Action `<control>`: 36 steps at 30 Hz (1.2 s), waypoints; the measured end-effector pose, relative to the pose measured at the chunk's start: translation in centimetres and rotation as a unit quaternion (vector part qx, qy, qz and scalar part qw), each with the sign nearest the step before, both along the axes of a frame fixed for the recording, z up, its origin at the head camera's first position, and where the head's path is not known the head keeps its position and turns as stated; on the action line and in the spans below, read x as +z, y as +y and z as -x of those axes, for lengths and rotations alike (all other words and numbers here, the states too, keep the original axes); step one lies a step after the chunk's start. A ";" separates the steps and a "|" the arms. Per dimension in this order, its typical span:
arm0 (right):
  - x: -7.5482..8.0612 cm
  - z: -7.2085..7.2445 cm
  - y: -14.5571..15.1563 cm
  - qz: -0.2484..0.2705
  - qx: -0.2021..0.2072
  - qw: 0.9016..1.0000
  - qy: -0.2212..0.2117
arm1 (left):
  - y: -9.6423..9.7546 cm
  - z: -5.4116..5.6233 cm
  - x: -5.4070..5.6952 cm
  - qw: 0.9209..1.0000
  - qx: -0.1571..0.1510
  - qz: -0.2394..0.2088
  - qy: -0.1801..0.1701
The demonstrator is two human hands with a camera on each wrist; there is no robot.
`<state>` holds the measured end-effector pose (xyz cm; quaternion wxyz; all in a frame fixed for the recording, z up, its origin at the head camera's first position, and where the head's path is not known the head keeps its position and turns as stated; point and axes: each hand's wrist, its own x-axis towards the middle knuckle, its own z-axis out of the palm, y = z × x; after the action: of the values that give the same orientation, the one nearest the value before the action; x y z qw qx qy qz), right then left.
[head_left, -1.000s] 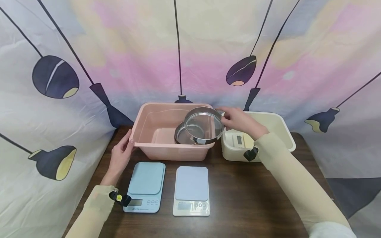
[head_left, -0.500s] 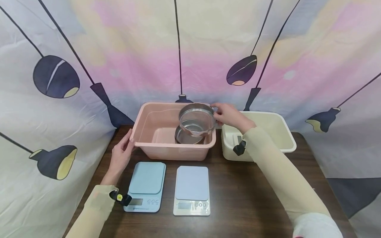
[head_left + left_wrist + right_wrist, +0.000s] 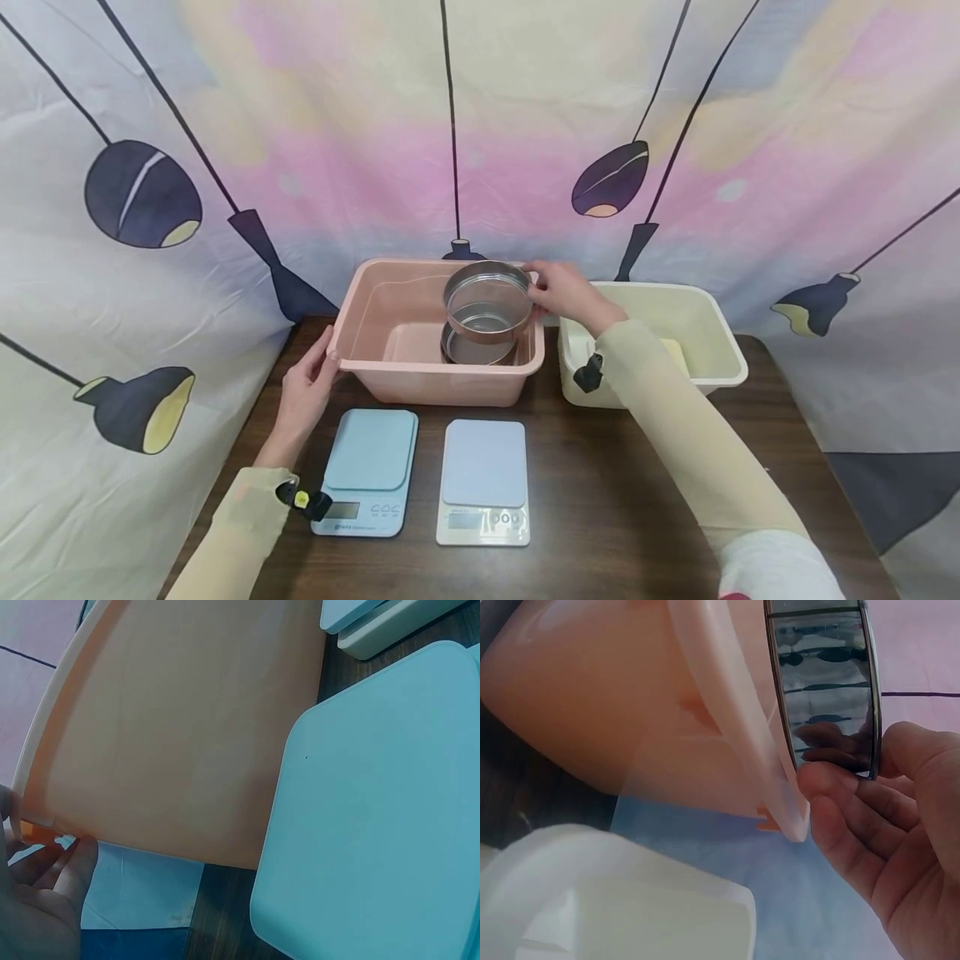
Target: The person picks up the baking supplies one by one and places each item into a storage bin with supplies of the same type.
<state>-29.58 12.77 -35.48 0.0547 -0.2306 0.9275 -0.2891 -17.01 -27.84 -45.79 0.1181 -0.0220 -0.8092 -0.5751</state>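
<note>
Between the thumb and fingers of my right hand [image 3: 570,294] is the rim of a round metal sieve [image 3: 483,292], held above the right side of a pink plastic basin [image 3: 431,383]. The sieve's shiny wall [image 3: 829,690] fills the space beside the basin rim in the right wrist view. Below it, a second round metal sieve [image 3: 456,352] sits inside the basin, partly covered by the held one. My left hand [image 3: 303,387] grips the basin's rim at the near left corner; the left wrist view shows its fingers [image 3: 76,874] at that corner.
A light blue kitchen scale [image 3: 369,454] and a white kitchen scale [image 3: 483,467] lie in front of the basin on the dark wooden table [image 3: 600,500]. At right stands a cream basin [image 3: 731,371] holding a pale yellow item [image 3: 674,354]. A patterned cloth [image 3: 360,167] hangs behind.
My right hand has carried the sieve left, from over the basin's right rim to above the other sieve, and turned it more level. My left hand stays on the basin.
</note>
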 end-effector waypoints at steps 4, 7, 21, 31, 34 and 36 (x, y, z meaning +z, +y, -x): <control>0.0 0.0 -0.5 -0.007 -0.014 1.000 -0.004 | 0.0 -0.1 -0.1 1.000 0.002 0.004 -0.003; -0.1 0.0 -0.8 -0.005 -0.019 1.000 -0.010 | 0.0 -0.1 0.0 1.000 0.003 0.002 -0.001; -1.1 0.7 -1.5 -0.030 -0.016 0.999 0.020 | 0.2 0.0 0.3 1.000 0.003 -0.006 0.002; -1.6 0.8 -2.0 -0.046 -0.021 0.998 0.023 | 0.1 0.0 0.3 1.000 -0.003 -0.012 0.004; -1.8 0.9 -2.0 -0.046 -0.021 0.998 0.023 | 0.2 -0.1 0.4 1.000 -0.002 -0.012 0.004; -1.9 0.9 -2.0 -0.044 -0.020 0.999 0.022 | 0.2 -0.1 0.4 1.000 -0.003 -0.011 0.003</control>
<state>-30.44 10.77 -37.35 0.0389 -0.2158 0.9446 -0.2442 -16.86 -27.63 -45.40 0.1194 -0.0246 -0.8022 -0.5845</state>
